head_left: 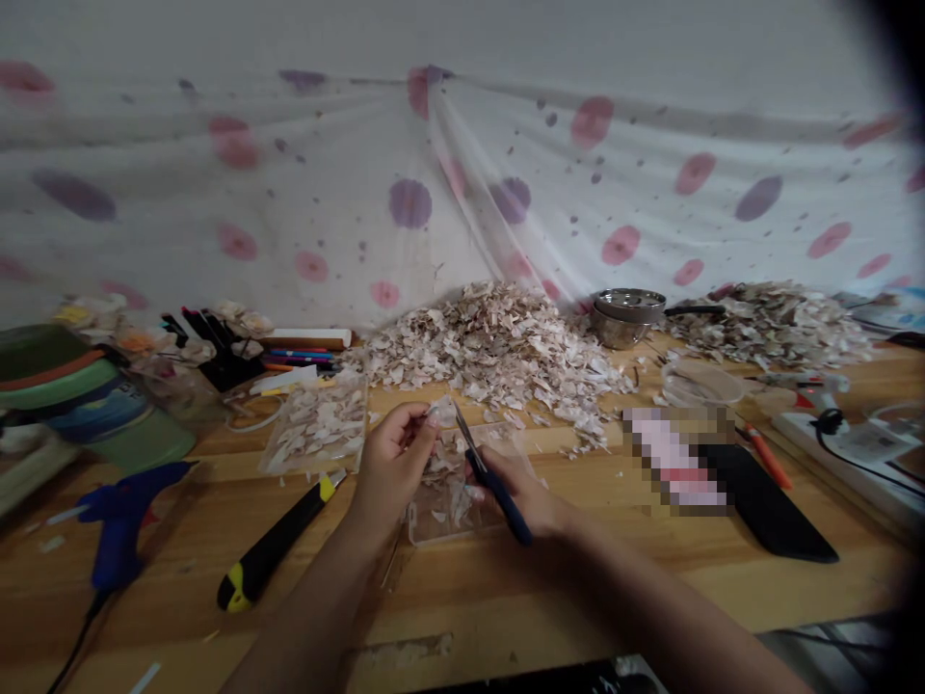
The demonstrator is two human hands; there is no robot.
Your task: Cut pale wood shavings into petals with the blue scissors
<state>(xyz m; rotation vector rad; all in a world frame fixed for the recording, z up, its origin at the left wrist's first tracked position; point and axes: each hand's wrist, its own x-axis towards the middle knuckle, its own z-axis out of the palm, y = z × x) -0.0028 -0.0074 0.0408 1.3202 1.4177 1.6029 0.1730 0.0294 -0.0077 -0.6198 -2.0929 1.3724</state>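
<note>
My left hand (390, 458) pinches a small pale, thin flake (443, 412) between thumb and fingertips. In my right hand (527, 492) are scissors (502, 493) with dark blue handles, their blades pointing up and left close to the flake. Whether the blades touch it I cannot tell. Below both hands lies a shallow clear plastic tray (426, 532) with some pale flakes inside. A second clear tray (271, 461), filled with similar flakes, is just left of my left hand.
A large heap of flakes (491, 337) rises behind the trays, with another heap (780, 323) at far right. A black-yellow utility knife (278, 545) and blue glue gun (119, 530) lie left. On the right are a black sheath-like object (773, 506) and a white power strip (845, 463).
</note>
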